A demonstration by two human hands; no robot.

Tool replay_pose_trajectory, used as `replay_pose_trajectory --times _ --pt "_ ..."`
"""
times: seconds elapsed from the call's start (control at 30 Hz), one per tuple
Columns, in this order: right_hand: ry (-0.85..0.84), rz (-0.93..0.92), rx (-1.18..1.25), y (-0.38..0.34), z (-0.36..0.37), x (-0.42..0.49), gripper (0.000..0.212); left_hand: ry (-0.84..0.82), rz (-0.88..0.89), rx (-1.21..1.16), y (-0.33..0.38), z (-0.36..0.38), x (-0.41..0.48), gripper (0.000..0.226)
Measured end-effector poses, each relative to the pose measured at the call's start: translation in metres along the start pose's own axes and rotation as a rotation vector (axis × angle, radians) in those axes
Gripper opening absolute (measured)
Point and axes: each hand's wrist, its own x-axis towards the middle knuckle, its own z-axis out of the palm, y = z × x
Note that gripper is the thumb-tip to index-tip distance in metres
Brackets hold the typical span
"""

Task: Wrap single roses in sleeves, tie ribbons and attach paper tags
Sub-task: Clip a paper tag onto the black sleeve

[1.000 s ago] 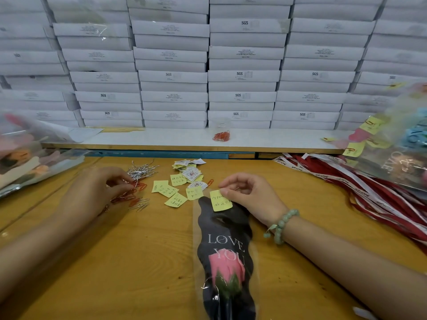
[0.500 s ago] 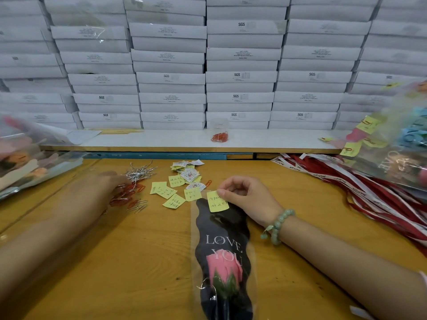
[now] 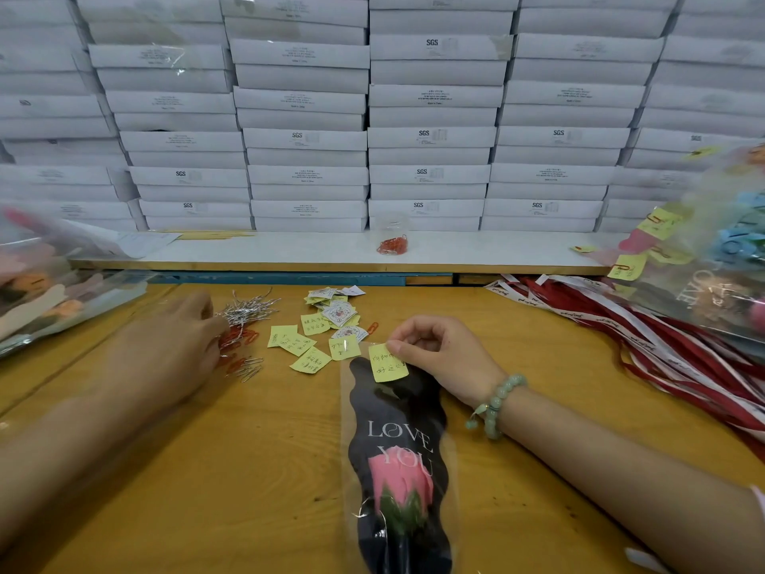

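Right hand (image 3: 439, 354) pinches tag (image 3: 387, 362) onto the sleeve (image 3: 397, 412) top, likely steadying it for clipping | rose (image 3: 399, 482) lies sleeved, centre of the table's (image 3: 248, 470) near edge | left hand (image 3: 174, 345) reaches clips (image 3: 242, 339) farther back, blurred, so its grip can't be told

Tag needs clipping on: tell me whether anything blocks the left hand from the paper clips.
Nothing visible does. The left hand is right at the red paper clips, fingertips touching them or nearly so; blur hides which.
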Motion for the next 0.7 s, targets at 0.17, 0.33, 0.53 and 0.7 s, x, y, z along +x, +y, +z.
replay_pose_trajectory --times 0.17,0.33,0.53,0.7 --pt "-0.003 0.006 -0.009 -0.001 0.000 -0.001 0.007 -0.041 0.140 -0.229 0.013 0.002 0.001 0.034" --pt "-0.002 0.006 -0.026 -0.002 0.000 -0.002 0.007 -0.048 0.115 -0.350 0.012 0.014 0.001 0.023" --pt "-0.007 0.010 -0.037 -0.003 0.000 -0.002 0.005 0.013 0.080 -0.436 0.010 0.018 0.002 0.015" --pt "-0.009 0.003 -0.032 -0.002 0.000 -0.002 0.007 0.011 0.084 -0.408 0.008 0.029 0.004 0.029"
